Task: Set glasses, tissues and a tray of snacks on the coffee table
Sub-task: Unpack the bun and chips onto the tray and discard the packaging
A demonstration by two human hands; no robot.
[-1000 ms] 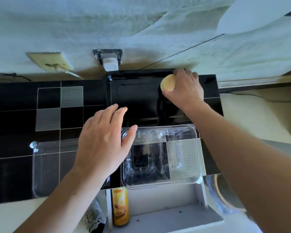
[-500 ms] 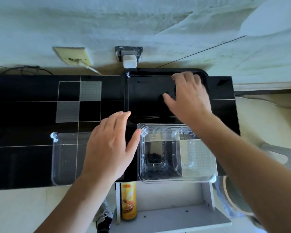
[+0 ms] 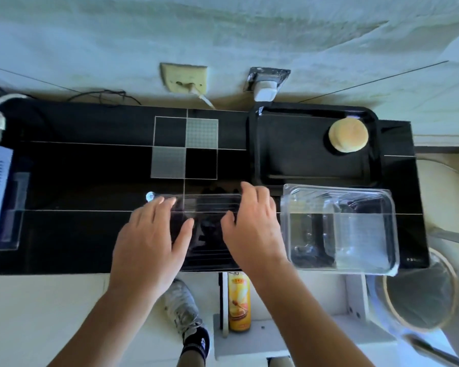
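A black tiled counter with thin pale grout lines and two grey patterned squares is seen against a pale, rough wall. On it, beyond and to the right of the right hand, a black tray with a raised rim and rounded corners is set; one round, pale yellow bun lies in its far right corner, well apart from both hands. Just to the right of the right hand, a clear plastic container is found, its ribbed walls glinting, with its far edge close to the tray's near rim. A clear plastic lid lies flat on the counter under and between the two hands. The left hand is laid on the lid's left part with fingers straight and spread, and the right hand is laid on its right part, fingers loosely extended; nothing is gripped by either. Below the counter's near edge, nearer than the hands, a yellow can stands on a white shelf.
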